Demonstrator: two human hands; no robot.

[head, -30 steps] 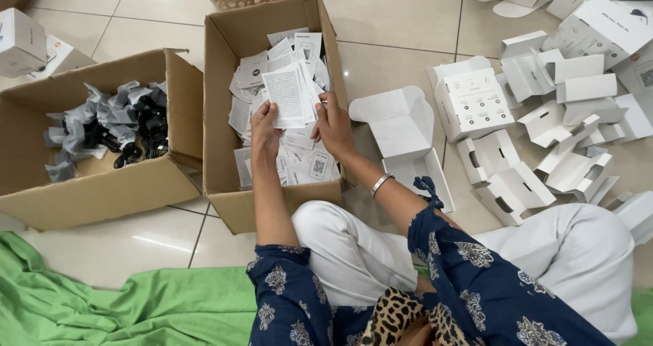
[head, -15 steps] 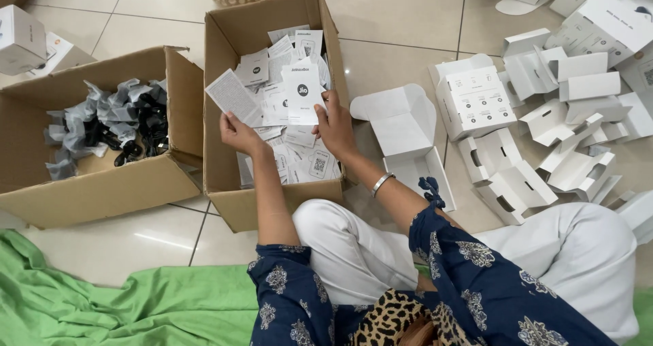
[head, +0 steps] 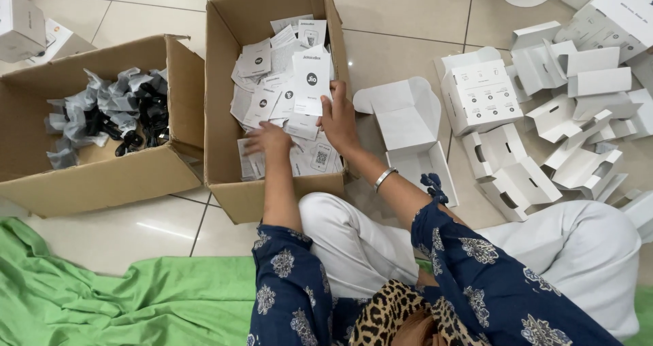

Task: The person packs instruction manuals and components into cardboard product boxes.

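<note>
Glossy paper leaflet [head: 311,82], right hand [head: 338,118], cardboard box [head: 231,33]

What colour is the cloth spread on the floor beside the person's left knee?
The cloth is plain bright green, with no pattern; it shows best at the lower left of the head view.

One head-worn view, steeply downward and close over the cardboard box [head: 272,101], perhaps tilted slightly left.

- brown cardboard box [head: 235,29] holding white leaflets [head: 272,94] with small black round marks
- second brown box [head: 102,176] showing grey bags [head: 102,101] and black bits
- white folded cartons [head: 578,80] lying on the beige tile floor [head: 401,19]
- green cloth [head: 102,298] spreading low left
- sleeves [head: 476,264] showing navy with a pale floral print, trousers [head: 578,251] looking white
- leopard-print fabric [head: 388,312] peeking in at the bottom
</note>
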